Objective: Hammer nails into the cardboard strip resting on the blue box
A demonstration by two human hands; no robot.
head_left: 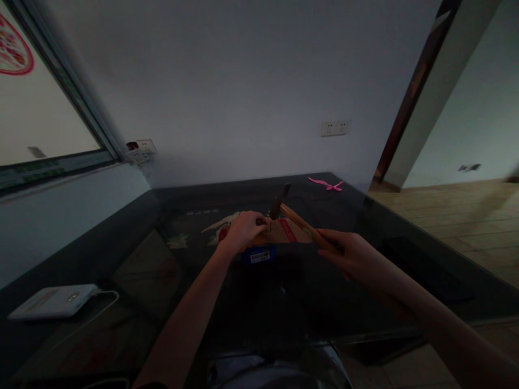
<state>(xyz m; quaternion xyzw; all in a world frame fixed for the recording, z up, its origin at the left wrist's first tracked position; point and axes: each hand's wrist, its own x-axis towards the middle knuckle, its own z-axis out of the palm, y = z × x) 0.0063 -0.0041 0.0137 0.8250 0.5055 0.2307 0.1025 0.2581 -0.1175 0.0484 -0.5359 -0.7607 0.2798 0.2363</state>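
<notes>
A hammer [298,219] with a wooden handle and a dark metal head is gripped near the handle's end by my right hand [344,248]. Its head is just right of my left fingertips, above a brown piece with a red stripe, like cardboard [298,232]. My left hand [245,227] rests on that piece, thumb and fingers pinched together. Whatever is in the pinch is too small and dim to make out. Under the cardboard sits a blue container [259,255] with a white label; my left hand and the cardboard hide its top.
On the dark glossy table [251,308], a white power bank [57,301] with a cable lies at the left. A pink ribbon-like strip [330,186] is at the far right corner. A dark flat object [421,267] lies on the right. A wall closes off the back.
</notes>
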